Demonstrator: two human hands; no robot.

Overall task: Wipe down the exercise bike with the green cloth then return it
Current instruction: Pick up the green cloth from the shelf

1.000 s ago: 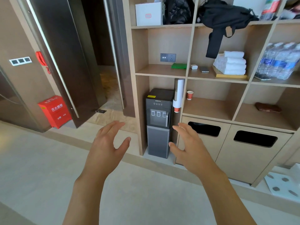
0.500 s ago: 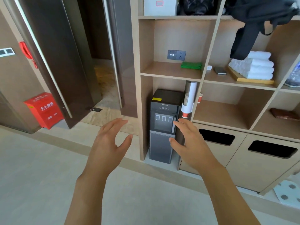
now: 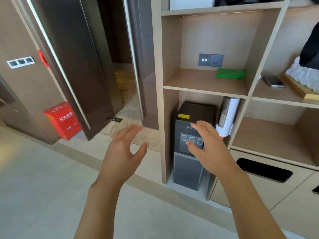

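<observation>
Nearest are the two bare forearms, reaching forward over the pale floor. The left hand (image 3: 123, 149) is wide, fingers spread and relaxed, holding nothing. The right hand (image 3: 208, 145) is also wide and holding nothing, its fingers loosely extended in front of the water dispenser (image 3: 191, 147) that stands in the bottom bay of the wooden shelf unit (image 3: 205, 88).

Just right of the dispenser hangs a cup holder (image 3: 227, 116) (paper cups stacked inside it). Above, on the shelf board over the dispenser, lies the green cloth (image 3: 231, 73), folded flat at the right end of its bay, below a grey wall socket (image 3: 211, 60). It is well apart from both hands and untouched. In the next bay to the right a phone (image 3: 274, 81) lies beside a stack of white towels (image 3: 303, 75). Far left, a red box (image 3: 63, 120) sits on the floor by a dark door (image 3: 72, 66).

The exercise bike is not in view, so wiping has probably not begun; fetching the cloth looks like the step in hand.

The risks are small. A right-hand reach that rises close to the dispenser could knock the cup holder. A loose pinch on one layer could let the cloth unfold and drag. Reaching too far right would find the towels instead.
</observation>
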